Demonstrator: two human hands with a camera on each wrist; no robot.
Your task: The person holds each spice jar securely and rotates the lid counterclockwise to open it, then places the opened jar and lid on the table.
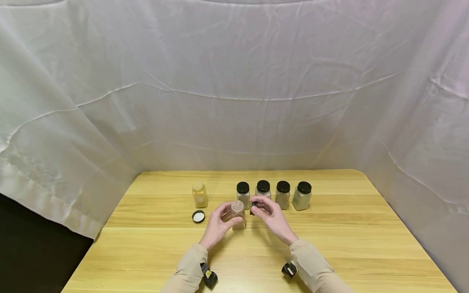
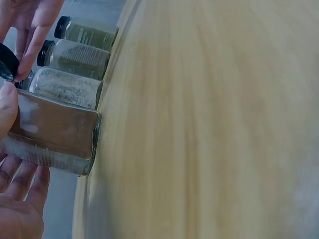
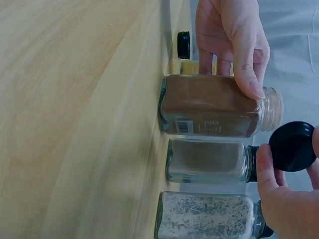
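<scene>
My left hand (image 1: 216, 226) grips a square glass spice jar (image 3: 212, 104) of brown powder between thumb and fingers. The jar is upright, its base at the tabletop, and its top is uncapped, showing a holed shaker insert (image 1: 237, 206). Just right of the jar's mouth, my right hand (image 1: 272, 217) pinches a round black lid (image 3: 292, 146) by its edge, tilted and apart from the jar. Behind the hands, a capped jar (image 1: 243, 197) of greyish powder and a jar of speckled contents (image 3: 207, 214) stand close by.
Two more black-capped jars (image 1: 282, 195) (image 1: 302, 196) continue the row to the right. At left stands an uncapped jar of yellow powder (image 1: 200, 197), with a black lid (image 1: 198, 216) lying white inside up before it. Pale curtains (image 1: 234, 122) enclose the wooden table (image 1: 348, 244).
</scene>
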